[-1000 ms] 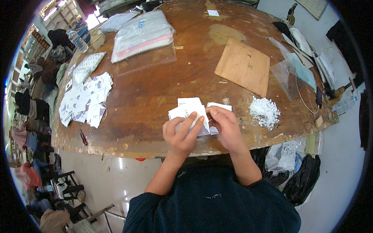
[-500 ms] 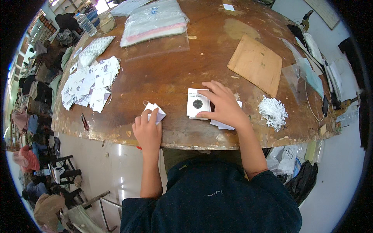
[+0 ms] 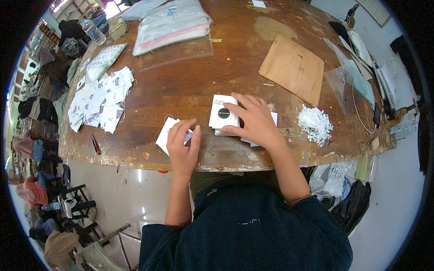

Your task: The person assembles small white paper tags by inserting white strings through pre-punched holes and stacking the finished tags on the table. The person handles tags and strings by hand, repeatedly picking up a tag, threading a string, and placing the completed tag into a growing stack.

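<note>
The work surface is a brown wooden table [image 3: 172, 92] with worn, chipped edges. The left hand [image 3: 182, 143] is above the near edge, left of its middle, over a white looped tag [image 3: 164, 137]. Its fingers are curled, with thumb and forefinger slightly apart at the tips; whether they pinch the tag cannot be told.

The right hand [image 3: 256, 121] lies over the right side of a stack of white cards [image 3: 219, 118], near the middle of the near edge. Its thumb and fingers are spread, the thumb at the stack's lower end and the forefinger across the top card, which bears a black disc. Further white cards [image 3: 274, 118] show partly beneath this hand.

Toward the table's right edge is a bundle of white strings [image 3: 315, 126], with a square wooden board [image 3: 294, 67] just beyond. A heap of white tags [image 3: 100, 103] lies along the left edge, well apart from both hands.
</note>
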`<state>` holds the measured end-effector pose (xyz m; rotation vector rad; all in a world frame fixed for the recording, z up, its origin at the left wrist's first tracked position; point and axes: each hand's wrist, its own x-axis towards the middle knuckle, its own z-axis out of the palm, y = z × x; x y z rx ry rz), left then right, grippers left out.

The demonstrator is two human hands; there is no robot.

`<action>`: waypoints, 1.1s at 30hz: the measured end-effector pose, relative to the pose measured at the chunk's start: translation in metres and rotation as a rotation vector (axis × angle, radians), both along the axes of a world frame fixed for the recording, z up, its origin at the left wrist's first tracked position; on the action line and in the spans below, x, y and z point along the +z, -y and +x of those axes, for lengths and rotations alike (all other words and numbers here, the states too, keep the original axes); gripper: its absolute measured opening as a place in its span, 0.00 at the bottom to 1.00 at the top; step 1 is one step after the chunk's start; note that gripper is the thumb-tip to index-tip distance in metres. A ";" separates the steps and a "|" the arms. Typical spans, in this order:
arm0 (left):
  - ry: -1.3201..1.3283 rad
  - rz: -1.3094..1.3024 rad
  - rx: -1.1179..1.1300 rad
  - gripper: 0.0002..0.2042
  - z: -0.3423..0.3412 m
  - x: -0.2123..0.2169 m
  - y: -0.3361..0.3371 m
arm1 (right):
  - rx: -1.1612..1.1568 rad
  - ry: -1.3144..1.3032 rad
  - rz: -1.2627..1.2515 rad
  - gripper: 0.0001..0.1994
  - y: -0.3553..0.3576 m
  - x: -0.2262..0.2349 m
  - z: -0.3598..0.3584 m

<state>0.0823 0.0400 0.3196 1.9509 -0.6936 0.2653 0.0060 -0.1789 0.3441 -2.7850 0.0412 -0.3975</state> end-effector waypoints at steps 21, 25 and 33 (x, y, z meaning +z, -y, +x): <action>-0.717 -0.241 -0.264 0.18 0.006 -0.016 0.032 | 0.098 0.167 0.087 0.39 0.003 -0.012 -0.002; -0.865 -0.350 -0.328 0.19 0.007 -0.013 0.032 | 0.093 0.188 -0.010 0.40 0.000 -0.006 -0.003; -0.892 -0.578 -0.298 0.12 0.010 -0.009 0.022 | -0.125 -0.073 0.041 0.41 0.050 0.008 -0.067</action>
